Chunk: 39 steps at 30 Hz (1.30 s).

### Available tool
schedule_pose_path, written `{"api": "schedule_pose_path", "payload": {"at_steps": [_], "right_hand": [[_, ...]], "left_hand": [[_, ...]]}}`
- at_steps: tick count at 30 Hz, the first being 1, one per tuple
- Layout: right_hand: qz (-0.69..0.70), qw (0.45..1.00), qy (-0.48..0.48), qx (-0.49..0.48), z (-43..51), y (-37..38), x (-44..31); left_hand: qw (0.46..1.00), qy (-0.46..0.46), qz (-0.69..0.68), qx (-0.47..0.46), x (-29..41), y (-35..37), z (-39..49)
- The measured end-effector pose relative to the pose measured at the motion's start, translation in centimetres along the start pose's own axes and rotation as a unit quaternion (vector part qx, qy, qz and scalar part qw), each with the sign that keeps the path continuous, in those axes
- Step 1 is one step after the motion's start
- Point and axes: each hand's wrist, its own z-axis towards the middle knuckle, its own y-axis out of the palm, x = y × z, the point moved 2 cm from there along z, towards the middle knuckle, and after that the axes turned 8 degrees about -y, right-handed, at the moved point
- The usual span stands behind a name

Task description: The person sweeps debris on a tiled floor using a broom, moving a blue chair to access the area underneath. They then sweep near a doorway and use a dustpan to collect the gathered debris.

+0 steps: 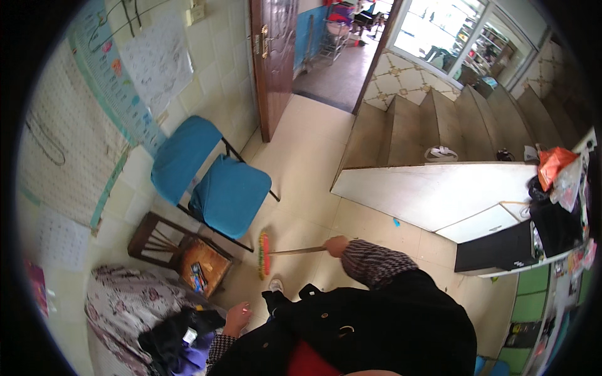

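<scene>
My right hand [336,246] is closed around the upper end of a broom's wooden handle [298,251]. The broom head [264,255], with red and yellow-green bristles, rests near the floor beside the front legs of a blue-covered folding chair [235,195]. Lower left, my left hand [238,318] is beside a dark garment [181,333] lying on a floral cloth [136,301]; whether its fingers hold something cannot be made out. A shoe [276,285] shows just below the broom head.
A wooden chair [207,263] with small packets on its seat stands by the left wall. Ahead is an open brown door [275,66]. Stairs [409,127] rise at the upper right, above a white panel [423,192] and a black cabinet [494,249]. A blue scrap [396,222] lies on the tiled floor.
</scene>
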Motion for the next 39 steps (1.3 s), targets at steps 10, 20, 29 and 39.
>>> {"api": "schedule_pose_path", "payload": {"at_steps": [10,20,29,39], "right_hand": [[0.208,0.915,0.314,0.144,-22.4,8.6,1.7],[0.753,0.479,0.405,0.196,-31.8,24.2,-18.9],[0.809,0.113,0.421,0.394,-38.7,34.3,-27.4],[0.752,-0.141,0.361,0.533,-34.6,44.8,-22.7]], "left_hand": [[0.974,0.157,0.15,-0.068,5.6,-11.0,12.7],[0.872,0.376,0.266,-0.165,24.1,-0.7,14.5],[0.738,0.595,0.267,-0.172,30.5,10.4,6.7],[0.762,0.478,0.338,-0.276,28.5,9.4,8.1]]}}
